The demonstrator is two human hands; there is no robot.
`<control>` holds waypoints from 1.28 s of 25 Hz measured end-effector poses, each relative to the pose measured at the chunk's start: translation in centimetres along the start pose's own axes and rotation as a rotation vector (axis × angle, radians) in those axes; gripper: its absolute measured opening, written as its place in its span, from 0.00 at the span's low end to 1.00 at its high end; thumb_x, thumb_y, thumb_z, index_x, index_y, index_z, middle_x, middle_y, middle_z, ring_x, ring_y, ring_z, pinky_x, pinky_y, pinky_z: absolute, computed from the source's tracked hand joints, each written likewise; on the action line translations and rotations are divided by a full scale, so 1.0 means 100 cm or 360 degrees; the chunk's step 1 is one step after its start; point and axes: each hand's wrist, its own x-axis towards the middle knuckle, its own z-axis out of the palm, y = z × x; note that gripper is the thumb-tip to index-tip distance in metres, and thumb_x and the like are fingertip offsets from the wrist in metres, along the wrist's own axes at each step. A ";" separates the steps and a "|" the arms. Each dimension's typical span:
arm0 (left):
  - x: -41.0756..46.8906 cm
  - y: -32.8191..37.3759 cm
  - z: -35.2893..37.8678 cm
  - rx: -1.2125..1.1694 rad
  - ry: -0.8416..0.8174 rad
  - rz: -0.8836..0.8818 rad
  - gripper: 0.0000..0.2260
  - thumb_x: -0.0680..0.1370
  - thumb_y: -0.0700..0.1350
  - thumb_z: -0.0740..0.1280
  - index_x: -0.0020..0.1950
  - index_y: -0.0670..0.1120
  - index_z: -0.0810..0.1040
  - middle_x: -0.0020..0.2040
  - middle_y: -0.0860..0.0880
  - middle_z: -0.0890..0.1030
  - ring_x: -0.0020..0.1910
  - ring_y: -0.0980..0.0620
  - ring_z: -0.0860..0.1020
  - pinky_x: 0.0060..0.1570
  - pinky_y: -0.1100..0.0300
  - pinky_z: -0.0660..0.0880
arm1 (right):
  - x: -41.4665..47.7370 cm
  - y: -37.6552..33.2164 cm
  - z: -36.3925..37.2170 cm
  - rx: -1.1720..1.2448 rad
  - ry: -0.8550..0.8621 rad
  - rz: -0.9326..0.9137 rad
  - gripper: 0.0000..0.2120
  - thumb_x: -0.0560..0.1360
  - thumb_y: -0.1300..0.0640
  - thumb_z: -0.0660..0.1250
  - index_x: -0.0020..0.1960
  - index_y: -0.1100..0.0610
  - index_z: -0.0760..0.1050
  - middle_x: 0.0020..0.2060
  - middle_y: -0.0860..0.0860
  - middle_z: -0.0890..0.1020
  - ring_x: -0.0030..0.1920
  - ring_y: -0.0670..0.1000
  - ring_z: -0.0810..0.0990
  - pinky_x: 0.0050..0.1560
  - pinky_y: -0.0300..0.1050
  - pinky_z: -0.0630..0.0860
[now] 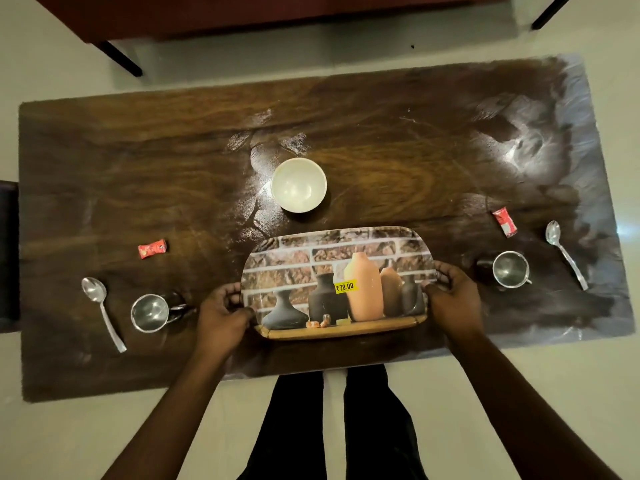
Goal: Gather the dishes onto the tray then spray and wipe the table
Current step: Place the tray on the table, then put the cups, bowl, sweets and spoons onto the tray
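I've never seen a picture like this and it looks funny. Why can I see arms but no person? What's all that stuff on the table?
The camera sits on a person's head, looking down, so you see only their arms and legs. The left hand and right hand hold the ends of a tray printed with vases. On the wooden table lie a white bowl, two steel cups, two spoons and two red wrappers. Nothing is on the tray yet.
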 end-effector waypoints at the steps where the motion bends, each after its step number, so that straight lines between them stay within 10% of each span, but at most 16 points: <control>1: 0.002 -0.005 0.002 0.0008 0.0004 -0.0013 0.19 0.77 0.23 0.69 0.65 0.38 0.80 0.46 0.45 0.85 0.45 0.45 0.84 0.50 0.47 0.85 | 0.000 0.003 0.003 0.0008 0.0010 0.0004 0.20 0.79 0.70 0.69 0.69 0.60 0.80 0.57 0.55 0.88 0.55 0.52 0.88 0.62 0.56 0.84; 4: 0.005 -0.016 0.007 0.0044 0.0019 0.0012 0.19 0.76 0.24 0.70 0.64 0.38 0.80 0.44 0.47 0.85 0.43 0.48 0.84 0.39 0.57 0.85 | 0.002 0.008 0.006 -0.0015 0.0012 -0.0014 0.19 0.79 0.70 0.69 0.69 0.59 0.80 0.56 0.54 0.88 0.54 0.51 0.88 0.62 0.58 0.84; 8: 0.009 -0.024 0.013 0.0023 0.0035 -0.0021 0.20 0.77 0.24 0.69 0.67 0.37 0.78 0.46 0.45 0.84 0.48 0.43 0.84 0.54 0.45 0.84 | 0.002 0.012 0.007 -0.0030 0.0018 -0.0040 0.18 0.79 0.68 0.69 0.68 0.58 0.81 0.56 0.52 0.88 0.56 0.51 0.87 0.63 0.58 0.84; 12: 0.002 -0.020 0.010 0.0166 0.0007 -0.0023 0.20 0.77 0.28 0.73 0.67 0.41 0.79 0.49 0.46 0.85 0.50 0.43 0.85 0.40 0.58 0.85 | 0.002 0.014 0.006 -0.0009 0.0002 -0.0078 0.17 0.80 0.67 0.70 0.67 0.58 0.81 0.57 0.51 0.87 0.57 0.49 0.86 0.66 0.57 0.82; 18: -0.029 0.009 0.047 0.0752 0.0416 0.0641 0.25 0.75 0.36 0.77 0.70 0.47 0.76 0.65 0.41 0.78 0.56 0.41 0.81 0.59 0.42 0.80 | -0.014 0.014 -0.032 -0.0598 -0.0047 -0.0677 0.22 0.81 0.56 0.70 0.74 0.49 0.75 0.65 0.45 0.80 0.67 0.48 0.78 0.68 0.45 0.75; 23: -0.086 0.047 0.214 0.0166 -0.0326 0.0575 0.14 0.80 0.37 0.73 0.65 0.46 0.82 0.60 0.46 0.85 0.57 0.43 0.85 0.61 0.43 0.82 | 0.030 0.020 -0.118 -0.0626 0.0446 -0.1000 0.17 0.83 0.49 0.64 0.71 0.47 0.77 0.64 0.46 0.81 0.66 0.49 0.78 0.68 0.41 0.71; 27: -0.126 0.047 0.335 -0.0167 -0.0911 0.0023 0.21 0.83 0.44 0.72 0.76 0.45 0.77 0.67 0.43 0.84 0.65 0.43 0.83 0.70 0.44 0.78 | 0.087 0.037 -0.162 -0.0423 -0.0099 -0.0600 0.18 0.86 0.51 0.64 0.74 0.49 0.77 0.68 0.48 0.82 0.69 0.48 0.81 0.74 0.57 0.75; 32: -0.135 0.037 0.391 -0.0204 -0.0714 0.0001 0.11 0.85 0.43 0.66 0.65 0.43 0.83 0.55 0.39 0.87 0.50 0.44 0.83 0.59 0.47 0.80 | 0.103 0.049 -0.156 -0.0417 -0.0315 -0.0569 0.17 0.86 0.54 0.64 0.74 0.45 0.78 0.63 0.39 0.84 0.65 0.37 0.81 0.70 0.43 0.77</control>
